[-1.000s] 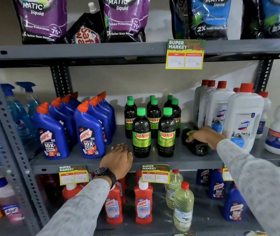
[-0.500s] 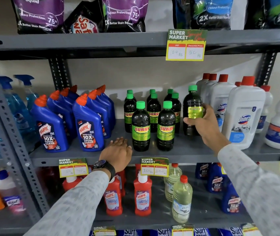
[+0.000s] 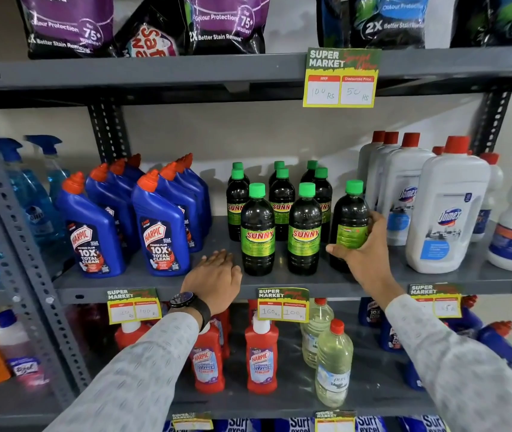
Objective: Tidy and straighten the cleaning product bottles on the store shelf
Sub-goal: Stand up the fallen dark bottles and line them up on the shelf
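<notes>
Fingers [image 3: 373,227] of right hand [image 3: 362,260] grip dark bottle [image 3: 349,219], now upright w/ front row; left hand [image 3: 217,275] flat.

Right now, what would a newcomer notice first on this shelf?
The right hand grips a dark green-capped bottle upright at the right end of the Sunny bottles, mid-shelf. The left hand lies flat on the shelf edge beside them. Blue Harpic bottles stand to the left, white Domex bottles to the right.

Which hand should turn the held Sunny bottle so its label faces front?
Right. The right hand already grips the dark bottle, whose label faces away. The left hand lies flat on the shelf edge.
</notes>
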A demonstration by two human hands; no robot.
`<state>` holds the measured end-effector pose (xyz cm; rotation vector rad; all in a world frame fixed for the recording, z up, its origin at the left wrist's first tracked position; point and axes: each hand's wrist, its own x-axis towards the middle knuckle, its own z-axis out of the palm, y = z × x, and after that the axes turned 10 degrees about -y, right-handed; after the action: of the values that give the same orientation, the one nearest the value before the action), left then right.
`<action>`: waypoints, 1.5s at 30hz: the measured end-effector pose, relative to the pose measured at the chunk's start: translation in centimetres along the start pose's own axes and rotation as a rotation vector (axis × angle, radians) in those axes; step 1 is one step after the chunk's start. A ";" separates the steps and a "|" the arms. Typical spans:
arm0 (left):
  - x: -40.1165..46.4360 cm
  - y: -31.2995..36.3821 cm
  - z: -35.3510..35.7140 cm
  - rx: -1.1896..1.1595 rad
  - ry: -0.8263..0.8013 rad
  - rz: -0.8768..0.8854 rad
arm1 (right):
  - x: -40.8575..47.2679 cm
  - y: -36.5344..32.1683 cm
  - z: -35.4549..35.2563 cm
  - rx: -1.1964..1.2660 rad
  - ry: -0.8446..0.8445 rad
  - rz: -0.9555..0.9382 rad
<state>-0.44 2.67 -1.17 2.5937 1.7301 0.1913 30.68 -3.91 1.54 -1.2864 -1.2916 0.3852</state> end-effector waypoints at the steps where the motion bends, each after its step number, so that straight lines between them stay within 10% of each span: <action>1: 0.0 0.0 0.0 0.001 0.000 -0.002 | -0.1 0.1 0.0 0.013 -0.013 -0.003; 45: -0.1 0.1 -0.2 0.009 -0.010 0.001 | -0.4 0.8 -0.2 0.017 -0.054 0.080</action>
<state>-0.47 2.50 -0.97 2.5971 1.7311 0.1711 31.01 -4.06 0.71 -1.3242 -1.2818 0.4889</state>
